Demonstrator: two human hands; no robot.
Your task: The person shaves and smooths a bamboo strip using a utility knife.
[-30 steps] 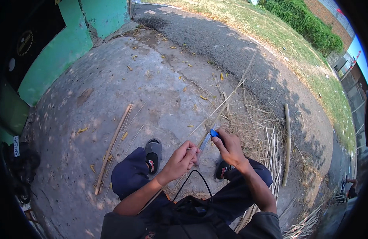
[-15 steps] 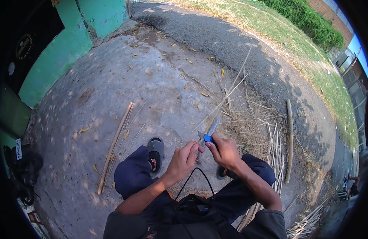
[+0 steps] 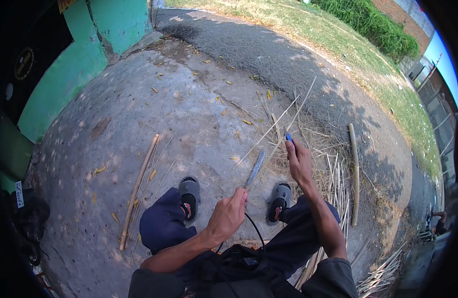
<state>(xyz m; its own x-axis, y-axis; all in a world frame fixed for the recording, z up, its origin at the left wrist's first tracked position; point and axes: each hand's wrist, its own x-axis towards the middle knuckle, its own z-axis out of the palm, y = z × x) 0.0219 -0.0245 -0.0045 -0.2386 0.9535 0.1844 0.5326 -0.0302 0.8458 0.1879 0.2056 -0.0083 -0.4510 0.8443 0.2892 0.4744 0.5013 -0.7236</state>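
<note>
My left hand [image 3: 228, 214] is closed round the handle of a knife, low between my knees. The knife's long grey blade [image 3: 256, 168] points up and away from me. A thin pale strip of bamboo or cane [image 3: 302, 105] slants from beside that blade toward the far right; whether my left hand also grips its near end, I cannot tell. My right hand [image 3: 300, 163] is closed on a small blue-handled knife [image 3: 288, 136], its short tip pointing away. The right hand is raised farther out, close to the strip and apart from the left hand.
A pile of shavings [image 3: 318, 134] and several split strips [image 3: 336, 191] lie to the right. One pole [image 3: 353, 174] is beyond them, another pole [image 3: 139, 191] at the left. My sandalled feet [image 3: 189, 196] stand on concrete. A green wall [image 3: 65, 79] rises at far left.
My right hand has moved away from the left hand, outward and right, with the blue-handled knife. The left hand has dropped slightly nearer to me, and the long blade now shows clearly.
</note>
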